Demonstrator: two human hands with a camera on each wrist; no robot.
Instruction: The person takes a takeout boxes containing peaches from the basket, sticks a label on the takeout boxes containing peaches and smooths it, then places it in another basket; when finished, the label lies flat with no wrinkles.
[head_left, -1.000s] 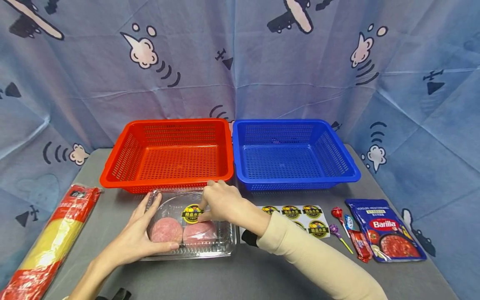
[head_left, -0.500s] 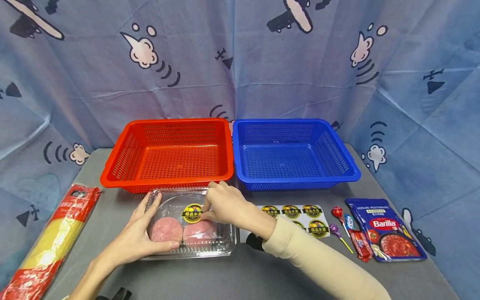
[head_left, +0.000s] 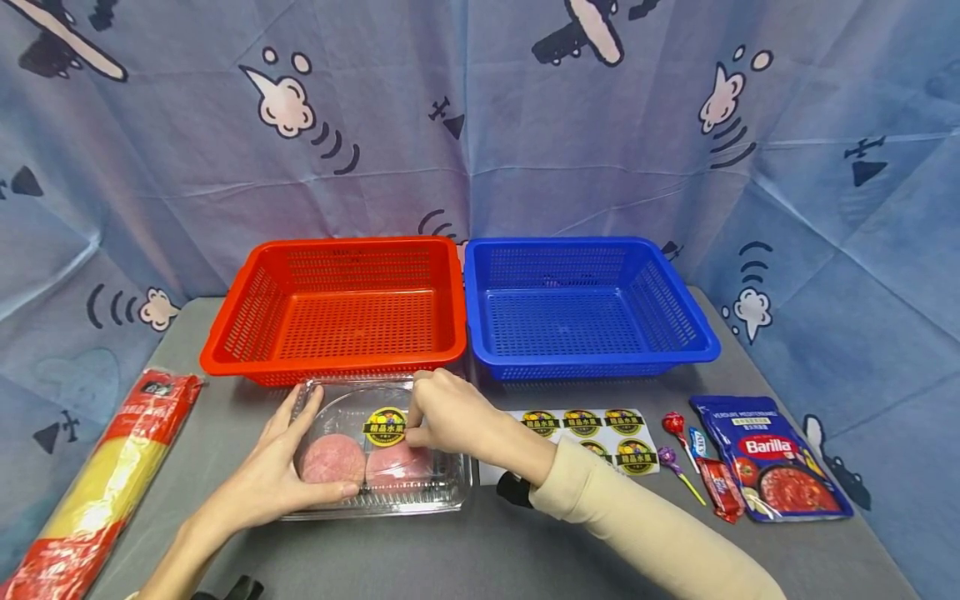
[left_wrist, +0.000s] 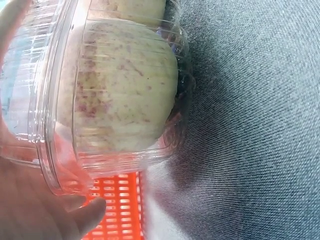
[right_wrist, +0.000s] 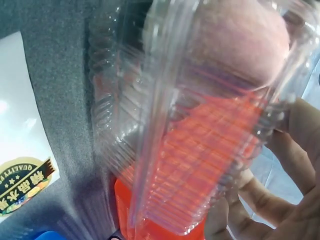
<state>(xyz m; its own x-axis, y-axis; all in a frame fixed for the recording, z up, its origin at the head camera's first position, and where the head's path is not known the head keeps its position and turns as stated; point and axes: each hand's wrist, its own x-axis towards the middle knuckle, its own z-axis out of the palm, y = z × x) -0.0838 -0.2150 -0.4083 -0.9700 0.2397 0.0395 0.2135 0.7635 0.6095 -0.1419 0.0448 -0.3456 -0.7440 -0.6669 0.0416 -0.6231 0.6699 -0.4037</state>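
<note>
A clear plastic clamshell box [head_left: 442, 492] with two pink, peach-like round fruits [head_left: 332, 459] lies on the table before the red basket. My left hand [head_left: 273, 467] grips its left side, thumb along the near edge and fingers at the far left corner. On the lid is a round black-and-gold fruit sticker [head_left: 384, 427]. My right hand [head_left: 453, 417] has thumb and forefinger together at the sticker's right tip, pinching it. In the right wrist view, the fingers [right_wrist: 265, 200] curl close over the lid. The left wrist view shows a pale, speckled fruit [left_wrist: 125, 90] through the box wall.
A red basket [head_left: 337, 368] and a blue basket [head_left: 592, 363] stand side by side behind. A sticker sheet [head_left: 600, 446] lies partly under the right forearm. Right of it lie lollipops [head_left: 673, 425], small candies [head_left: 722, 490] and a Barilla pouch [head_left: 772, 462]. A long red-yellow packet [head_left: 105, 483] lies left.
My right hand has shifted slightly right and its thumb has drawn back to the sticker's right tip. The left hand, box and sticker stay in place.
</note>
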